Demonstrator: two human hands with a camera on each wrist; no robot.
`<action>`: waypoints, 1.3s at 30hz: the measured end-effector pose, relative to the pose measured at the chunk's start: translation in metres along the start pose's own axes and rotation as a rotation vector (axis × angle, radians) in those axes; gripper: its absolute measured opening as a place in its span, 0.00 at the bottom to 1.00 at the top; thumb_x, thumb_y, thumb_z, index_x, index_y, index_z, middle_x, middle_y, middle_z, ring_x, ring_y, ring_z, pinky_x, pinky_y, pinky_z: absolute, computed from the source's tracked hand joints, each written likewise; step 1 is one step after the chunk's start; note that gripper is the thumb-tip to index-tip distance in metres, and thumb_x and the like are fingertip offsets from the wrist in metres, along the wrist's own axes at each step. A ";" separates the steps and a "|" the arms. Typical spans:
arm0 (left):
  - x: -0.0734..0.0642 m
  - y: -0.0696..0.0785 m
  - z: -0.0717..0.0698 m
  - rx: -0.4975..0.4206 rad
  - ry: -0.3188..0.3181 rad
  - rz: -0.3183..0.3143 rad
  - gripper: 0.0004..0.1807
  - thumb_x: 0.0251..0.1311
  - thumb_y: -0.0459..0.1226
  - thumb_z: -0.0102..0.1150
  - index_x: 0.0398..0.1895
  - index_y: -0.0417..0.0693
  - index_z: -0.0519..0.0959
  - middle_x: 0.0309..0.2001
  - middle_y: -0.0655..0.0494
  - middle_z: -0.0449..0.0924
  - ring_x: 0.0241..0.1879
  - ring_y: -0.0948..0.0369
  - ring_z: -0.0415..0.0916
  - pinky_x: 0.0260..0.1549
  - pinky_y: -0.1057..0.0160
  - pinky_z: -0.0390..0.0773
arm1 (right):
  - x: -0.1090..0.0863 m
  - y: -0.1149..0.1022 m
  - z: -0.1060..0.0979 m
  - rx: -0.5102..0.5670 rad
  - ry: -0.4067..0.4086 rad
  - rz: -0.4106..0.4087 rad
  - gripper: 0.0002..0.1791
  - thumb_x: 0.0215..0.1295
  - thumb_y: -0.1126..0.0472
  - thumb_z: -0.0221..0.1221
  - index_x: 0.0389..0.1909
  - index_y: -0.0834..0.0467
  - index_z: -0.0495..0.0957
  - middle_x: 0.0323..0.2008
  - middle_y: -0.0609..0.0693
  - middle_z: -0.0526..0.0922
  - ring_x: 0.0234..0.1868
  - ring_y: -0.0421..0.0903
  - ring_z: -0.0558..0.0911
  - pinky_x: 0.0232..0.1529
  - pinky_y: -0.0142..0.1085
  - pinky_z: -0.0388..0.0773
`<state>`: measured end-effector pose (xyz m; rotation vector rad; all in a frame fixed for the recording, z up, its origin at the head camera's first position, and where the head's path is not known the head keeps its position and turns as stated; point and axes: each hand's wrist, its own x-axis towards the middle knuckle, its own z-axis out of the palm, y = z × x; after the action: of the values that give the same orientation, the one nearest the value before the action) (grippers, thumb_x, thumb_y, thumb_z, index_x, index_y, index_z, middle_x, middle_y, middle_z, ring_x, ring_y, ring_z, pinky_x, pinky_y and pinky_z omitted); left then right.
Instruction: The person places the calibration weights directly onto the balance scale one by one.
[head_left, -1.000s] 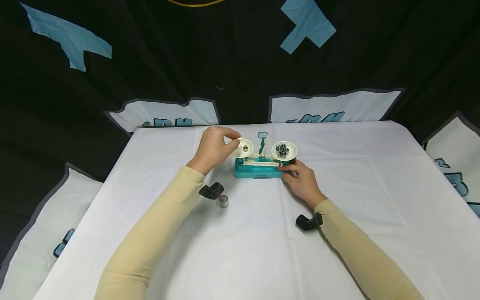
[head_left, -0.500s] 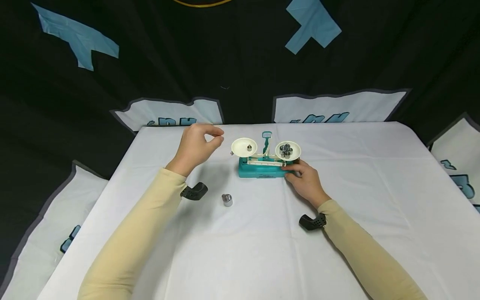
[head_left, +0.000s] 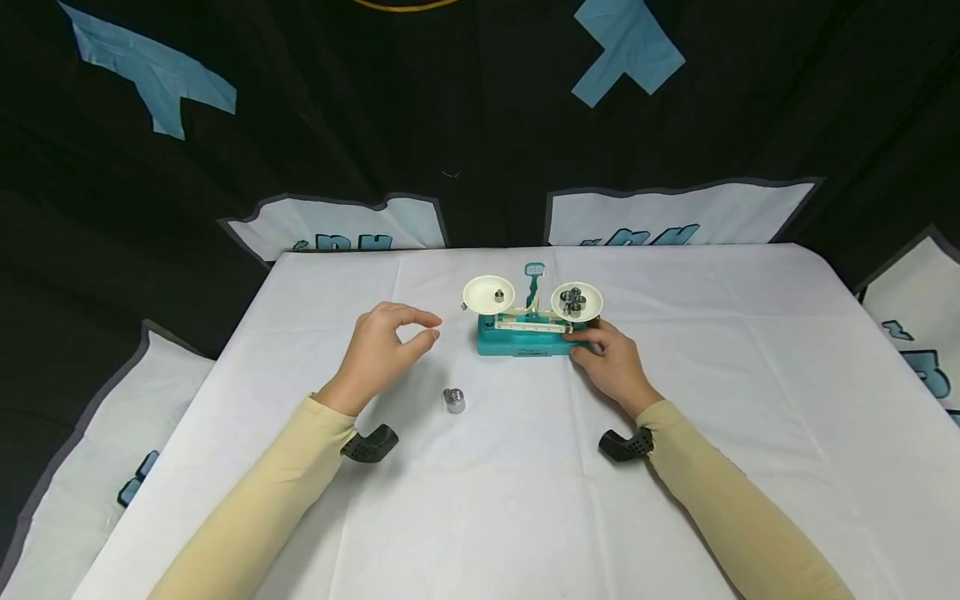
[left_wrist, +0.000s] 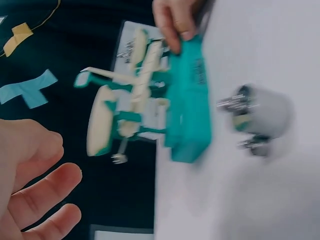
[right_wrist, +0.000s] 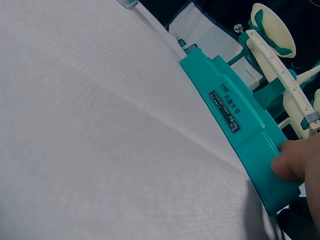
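A teal-and-cream tray balance (head_left: 517, 342) stands at the back middle of the table. Its left pan (head_left: 476, 294) bears one small metal weight (head_left: 498, 296); several shiny metal pieces (head_left: 573, 302) are bunched in its right pan (head_left: 596, 298). My right hand (head_left: 611, 364) grips the right end of the base, with the thumb (right_wrist: 285, 166) against its front face. Left of the balance, my left hand (head_left: 382, 350) hovers with thumb and forefinger apart and nothing between them. Between the left hand and the balance's front lies a metal cylinder (left_wrist: 272, 110), with small metal pieces at it, blurred.
White cloth (head_left: 510, 500) covers the table, which ends at a back edge behind the balance. A black curtain (head_left: 480, 125) with blue tape hangs beyond. The cylinder is close to the left wrist's black camera mount (head_left: 371, 444).
My left hand has left the balance's left pan, drawn back left and then come down toward the near side. The right hand stays on the base.
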<state>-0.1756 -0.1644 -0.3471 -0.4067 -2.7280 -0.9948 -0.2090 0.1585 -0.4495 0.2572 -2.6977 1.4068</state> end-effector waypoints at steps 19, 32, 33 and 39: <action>-0.038 -0.025 0.045 -0.040 -0.200 0.015 0.07 0.59 0.35 0.67 0.39 0.47 0.90 0.43 0.53 0.91 0.52 0.51 0.83 0.56 0.47 0.79 | -0.001 -0.003 -0.001 0.013 -0.008 0.022 0.14 0.67 0.66 0.61 0.52 0.64 0.85 0.72 0.67 0.69 0.76 0.66 0.64 0.76 0.58 0.63; -0.043 -0.033 0.051 -0.072 -0.212 0.036 0.08 0.57 0.34 0.69 0.38 0.51 0.91 0.39 0.58 0.91 0.48 0.55 0.84 0.53 0.52 0.80 | 0.000 -0.002 0.000 0.033 -0.010 0.001 0.14 0.67 0.67 0.61 0.51 0.65 0.85 0.72 0.67 0.69 0.77 0.66 0.63 0.76 0.58 0.63; -0.043 -0.034 0.051 -0.080 -0.213 0.034 0.08 0.57 0.34 0.69 0.39 0.51 0.91 0.39 0.58 0.91 0.48 0.55 0.84 0.53 0.52 0.80 | 0.000 -0.002 0.000 0.034 -0.010 0.000 0.14 0.67 0.67 0.61 0.51 0.65 0.85 0.71 0.67 0.69 0.77 0.66 0.63 0.76 0.58 0.63; -0.042 -0.040 0.052 -0.134 -0.236 0.016 0.08 0.57 0.34 0.69 0.39 0.51 0.91 0.40 0.57 0.91 0.49 0.55 0.85 0.55 0.52 0.80 | 0.000 -0.001 0.000 0.033 -0.008 0.000 0.14 0.67 0.67 0.61 0.51 0.65 0.85 0.71 0.67 0.70 0.77 0.66 0.64 0.76 0.58 0.62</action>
<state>-0.1544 -0.1675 -0.4218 -0.6040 -2.8655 -1.2004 -0.2091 0.1578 -0.4492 0.2659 -2.6829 1.4548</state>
